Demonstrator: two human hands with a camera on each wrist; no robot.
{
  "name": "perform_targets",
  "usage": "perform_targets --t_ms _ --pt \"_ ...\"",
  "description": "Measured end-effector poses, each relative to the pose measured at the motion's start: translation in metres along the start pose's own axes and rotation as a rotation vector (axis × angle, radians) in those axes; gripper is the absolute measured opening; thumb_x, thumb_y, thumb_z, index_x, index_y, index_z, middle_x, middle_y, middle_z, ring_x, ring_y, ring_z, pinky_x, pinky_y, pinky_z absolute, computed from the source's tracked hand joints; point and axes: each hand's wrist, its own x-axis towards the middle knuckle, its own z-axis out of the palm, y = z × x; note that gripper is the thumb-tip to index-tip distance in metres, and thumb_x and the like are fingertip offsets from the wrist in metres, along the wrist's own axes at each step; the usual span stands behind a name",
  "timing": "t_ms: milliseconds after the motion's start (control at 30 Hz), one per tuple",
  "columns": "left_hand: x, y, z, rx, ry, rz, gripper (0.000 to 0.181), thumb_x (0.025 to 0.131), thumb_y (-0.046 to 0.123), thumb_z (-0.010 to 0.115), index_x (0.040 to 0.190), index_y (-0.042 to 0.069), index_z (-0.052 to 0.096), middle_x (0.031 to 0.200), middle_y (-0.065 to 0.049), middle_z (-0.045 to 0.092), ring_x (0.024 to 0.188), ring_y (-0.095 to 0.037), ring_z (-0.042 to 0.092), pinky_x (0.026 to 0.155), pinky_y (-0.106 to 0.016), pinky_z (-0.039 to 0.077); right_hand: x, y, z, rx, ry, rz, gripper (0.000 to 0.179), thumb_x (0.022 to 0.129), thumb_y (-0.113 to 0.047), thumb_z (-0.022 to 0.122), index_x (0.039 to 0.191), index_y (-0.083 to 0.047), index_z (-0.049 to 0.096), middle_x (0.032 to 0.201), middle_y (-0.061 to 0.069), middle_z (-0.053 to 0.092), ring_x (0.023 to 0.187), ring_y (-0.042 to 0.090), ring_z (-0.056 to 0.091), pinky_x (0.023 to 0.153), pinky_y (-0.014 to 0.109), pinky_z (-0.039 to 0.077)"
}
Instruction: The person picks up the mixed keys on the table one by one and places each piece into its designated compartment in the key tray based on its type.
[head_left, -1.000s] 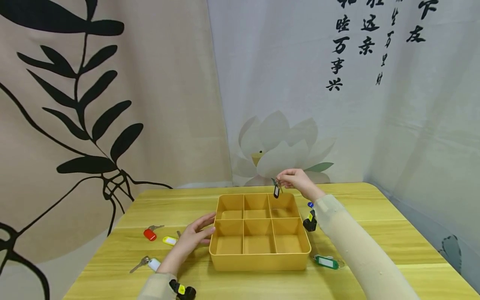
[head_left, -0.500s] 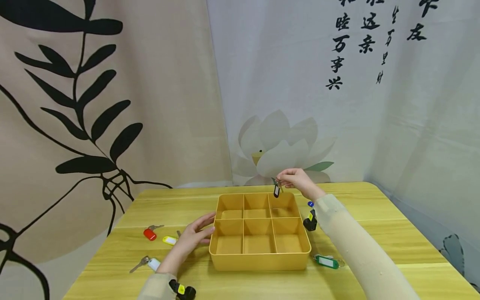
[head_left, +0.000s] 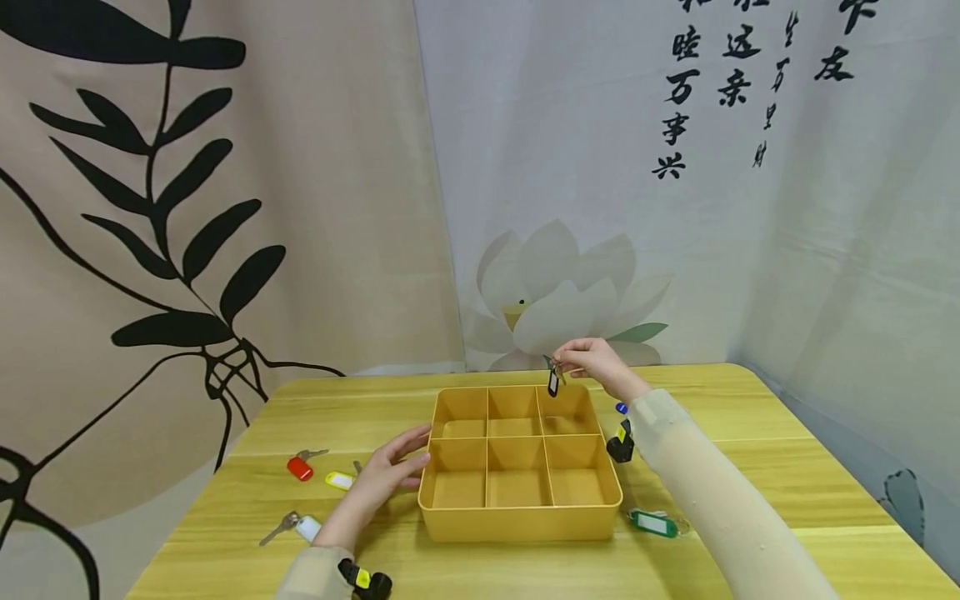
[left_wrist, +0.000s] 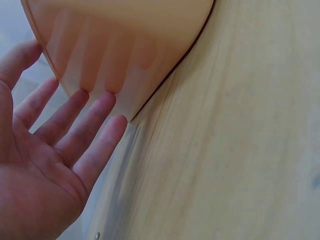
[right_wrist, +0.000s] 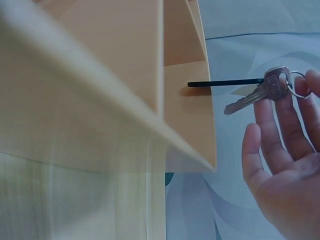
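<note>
A yellow box [head_left: 519,525] with several compartments stands on the wooden table. At its left side my left hand [head_left: 384,477] rests its fingertips against the outer wall; in the left wrist view the fingers [left_wrist: 82,145] are spread and nearly straight on the translucent wall. Above the back right compartment, my right hand [head_left: 596,365] pinches the ring of a key with a black tag [head_left: 553,383]. The right wrist view shows the metal key [right_wrist: 272,85] hanging from the ring, the black tag edge-on and reaching over the box rim.
Left of the box lie keys with a red tag [head_left: 300,469], a yellow tag [head_left: 340,481] and a white tag [head_left: 307,528]. To the right are a green-tagged key [head_left: 652,523] and a blue tag [head_left: 621,409], partly hidden by the right wrist. A printed curtain [head_left: 360,208] hangs behind.
</note>
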Motion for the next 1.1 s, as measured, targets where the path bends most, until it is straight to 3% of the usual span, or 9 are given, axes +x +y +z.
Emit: perform_targets --t_ms 300,433,533,733,933,1100 --pt "0.000 -0.002 -0.001 -0.041 -0.030 0.013 0.058 0.097 0.019 0.061 0.149 0.007 0.037 0.149 -0.025 0.035 0.120 -0.041 0.052 0.085 -0.041 0.054 0.000 -0.004 0.001 -0.009 -0.036 -0.001 0.036 0.098 -0.019 0.058 0.118 0.010 0.061 0.111 0.022 0.066 0.103 0.036 0.062 0.091 0.045 0.049" --pt "0.001 -0.003 -0.002 -0.048 -0.025 0.006 0.059 0.097 0.020 0.062 0.149 0.009 0.038 0.149 -0.023 0.037 0.119 -0.038 0.054 0.084 -0.041 0.055 -0.007 -0.015 0.002 -0.016 -0.051 0.005 0.035 0.099 -0.015 0.055 0.119 0.014 0.059 0.114 0.026 0.064 0.106 0.041 0.059 0.087 0.041 0.051" --pt "0.002 -0.003 -0.002 -0.045 -0.022 0.005 0.058 0.097 0.021 0.062 0.149 0.010 0.039 0.149 -0.023 0.037 0.118 -0.037 0.054 0.084 -0.041 0.055 -0.013 -0.025 0.004 -0.023 -0.057 0.011 0.034 0.099 -0.013 0.054 0.119 0.014 0.058 0.114 0.027 0.063 0.107 0.043 0.058 0.090 0.045 0.050" --pt "0.000 -0.003 -0.001 -0.033 -0.035 0.015 0.059 0.097 0.020 0.061 0.150 0.007 0.036 0.149 -0.025 0.035 0.121 -0.039 0.052 0.086 -0.042 0.054 -0.008 -0.015 0.003 0.004 -0.060 0.016 0.033 0.098 -0.015 0.056 0.117 0.012 0.060 0.110 0.023 0.066 0.106 0.042 0.059 0.098 0.057 0.041" --pt "-0.002 -0.001 0.000 -0.048 -0.032 0.018 0.059 0.098 0.018 0.060 0.150 0.006 0.035 0.150 -0.026 0.033 0.122 -0.041 0.051 0.086 -0.043 0.054 0.002 0.000 0.002 -0.009 -0.053 0.002 0.031 0.097 -0.019 0.060 0.112 0.008 0.065 0.105 0.017 0.069 0.094 0.027 0.066 0.095 0.057 0.043" --pt "0.000 -0.003 -0.001 -0.043 -0.027 0.014 0.059 0.097 0.020 0.061 0.150 0.007 0.036 0.150 -0.025 0.034 0.120 -0.040 0.052 0.085 -0.041 0.054 0.003 0.000 0.002 -0.004 -0.056 0.007 0.031 0.096 -0.020 0.061 0.112 0.007 0.065 0.109 0.021 0.068 0.095 0.027 0.065 0.096 0.056 0.043"
